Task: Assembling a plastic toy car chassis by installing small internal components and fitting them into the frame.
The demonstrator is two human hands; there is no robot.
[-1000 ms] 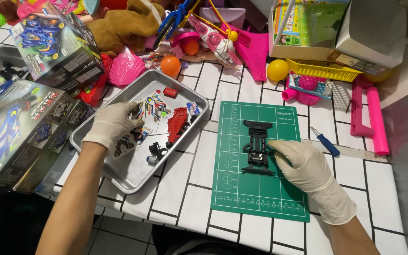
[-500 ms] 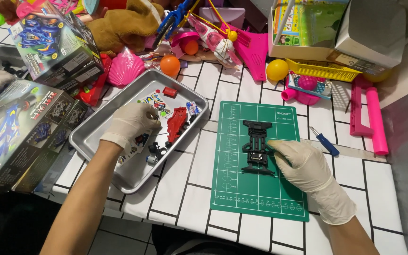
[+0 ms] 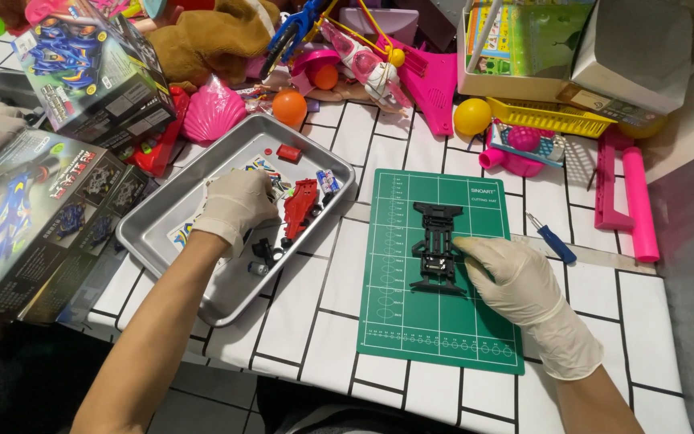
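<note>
Left hand: your gloved left hand (image 3: 234, 205) reaches into the metal tray (image 3: 162, 241), fingers curled over small parts; whether they grip one, you cannot tell.
Right hand: your right hand (image 3: 516, 277) lies half open, fingertips steadying the black chassis (image 3: 437, 245) at its 3 o'clock side.
Chassis: it lies flat on the green cutting mat (image 3: 435, 337).
Progress: chassis bare; red body piece (image 3: 300, 207) and loose parts remain in the tray, at the mat's 9 o'clock.

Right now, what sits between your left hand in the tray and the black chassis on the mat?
In the head view, between the left hand and the black chassis: a red car body, the metal tray's rim, bare tablecloth, then green mat.
</note>
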